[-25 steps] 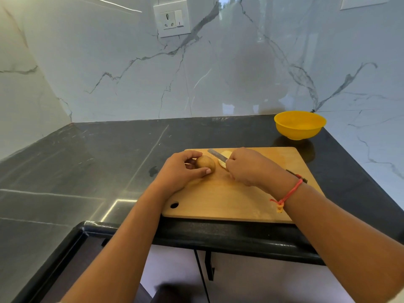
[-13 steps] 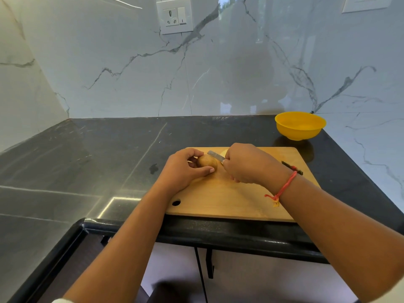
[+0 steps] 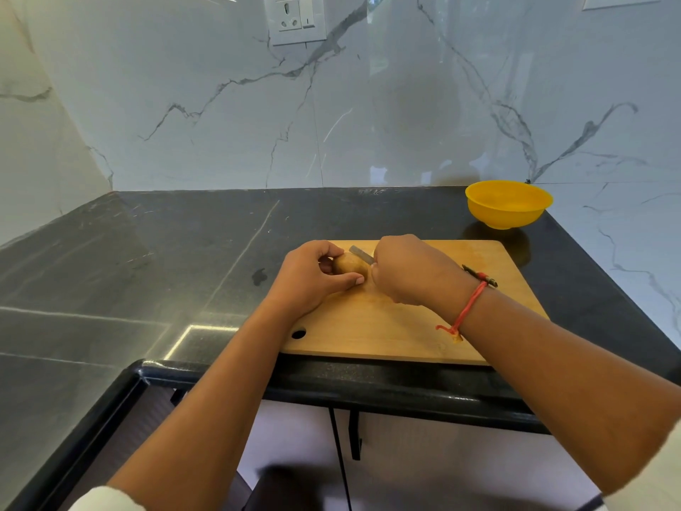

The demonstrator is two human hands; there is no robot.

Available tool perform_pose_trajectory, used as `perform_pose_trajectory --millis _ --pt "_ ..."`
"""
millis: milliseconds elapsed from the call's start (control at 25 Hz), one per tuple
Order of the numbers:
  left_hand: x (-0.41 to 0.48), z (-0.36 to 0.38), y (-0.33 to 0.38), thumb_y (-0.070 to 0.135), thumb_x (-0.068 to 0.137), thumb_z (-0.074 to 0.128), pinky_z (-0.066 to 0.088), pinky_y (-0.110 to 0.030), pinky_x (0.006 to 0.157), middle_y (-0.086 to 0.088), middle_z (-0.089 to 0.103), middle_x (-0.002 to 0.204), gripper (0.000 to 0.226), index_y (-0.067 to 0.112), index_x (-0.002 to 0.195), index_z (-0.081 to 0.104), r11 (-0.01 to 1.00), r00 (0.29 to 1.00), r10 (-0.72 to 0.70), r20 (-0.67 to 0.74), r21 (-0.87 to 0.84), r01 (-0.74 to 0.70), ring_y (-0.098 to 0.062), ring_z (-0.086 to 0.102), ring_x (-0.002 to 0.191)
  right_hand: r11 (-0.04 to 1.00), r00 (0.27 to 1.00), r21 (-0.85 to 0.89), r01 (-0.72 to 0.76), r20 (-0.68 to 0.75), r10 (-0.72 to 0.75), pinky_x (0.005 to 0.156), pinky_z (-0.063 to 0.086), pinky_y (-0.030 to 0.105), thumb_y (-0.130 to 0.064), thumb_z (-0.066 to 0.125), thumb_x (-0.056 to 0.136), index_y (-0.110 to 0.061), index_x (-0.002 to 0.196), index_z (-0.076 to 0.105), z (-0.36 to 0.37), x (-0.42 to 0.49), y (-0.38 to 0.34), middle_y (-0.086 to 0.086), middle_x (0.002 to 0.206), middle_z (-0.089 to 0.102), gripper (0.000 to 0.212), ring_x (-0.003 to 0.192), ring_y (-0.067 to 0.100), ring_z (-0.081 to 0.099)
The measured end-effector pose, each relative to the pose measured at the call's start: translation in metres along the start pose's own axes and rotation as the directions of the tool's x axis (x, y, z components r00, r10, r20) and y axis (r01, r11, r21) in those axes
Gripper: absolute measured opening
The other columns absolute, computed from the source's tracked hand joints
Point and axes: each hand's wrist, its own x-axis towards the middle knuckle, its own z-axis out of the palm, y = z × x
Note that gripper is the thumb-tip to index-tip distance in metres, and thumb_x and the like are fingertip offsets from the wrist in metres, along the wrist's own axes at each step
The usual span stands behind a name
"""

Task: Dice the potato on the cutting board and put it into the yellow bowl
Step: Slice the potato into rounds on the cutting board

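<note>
Potato (image 3: 350, 266), small, rounded and brown-skinned, is seen at the centre of the frame, lying on the far part of a rectangular light wooden cutting board (image 3: 387, 326).

At the bottom of the frame, two bare forearms are seen reaching in over the rounded black front edge of a dark polished stone bench (image 3: 147, 260). Pale cabinet doors (image 3: 294, 437) are visible below that edge. The cutting board is laid close to the front edge, right of centre, with a round hole (image 3: 298, 333) cut near its lower left corner. A red thread bracelet (image 3: 466, 311) is worn on the right wrist.

The potato is gripped by the left hand (image 3: 307, 280), the thumb set on its near side and the fingers curled over its far side. The right hand (image 3: 409, 269), just right of the potato, is closed round a slim dark-handled metal knife (image 3: 361, 253). The blade is laid against the top of the potato, and the handle's end is seen past the wrist.

Farther back, at the right of the frame, a round yellow plastic bowl (image 3: 508, 204) is stood on the bench, apart from the board. Behind it all a white, grey-veined marble wall (image 3: 368, 105) is seen, with a white wall socket (image 3: 296, 18) fitted at the upper centre.
</note>
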Motion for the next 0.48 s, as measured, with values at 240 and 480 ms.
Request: perform_pose_trajectory --millis 240,480 --pt "0.0 0.0 -0.001 0.041 0.068 0.086 0.049 -0.012 0.073 0.013 0.063 0.106 0.055 0.025 0.115 0.062 1.0 1.0 0.01 -0.005 0.016 -0.01 -0.004 0.062 0.091 0.999 1.0 0.052 0.0 -0.003 0.0 0.077 0.052 0.031 -0.029 0.052 0.098 -0.01 0.112 0.063 0.011 0.003 -0.002 0.003 0.084 0.055 0.026 0.085 0.019 0.057" --pt "-0.002 0.002 0.002 0.043 0.068 0.086 0.046 -0.011 0.07 0.015 0.06 0.103 0.054 0.025 0.113 0.062 0.998 0.999 0.02 -0.035 0.054 -0.018 -0.004 0.061 0.088 0.999 1.0 0.051 -0.019 0.023 0.018 0.071 0.048 0.029 -0.03 0.051 0.099 -0.012 0.113 0.063 0.013 0.005 0.0 0.001 0.08 0.053 0.026 0.084 0.018 0.057"
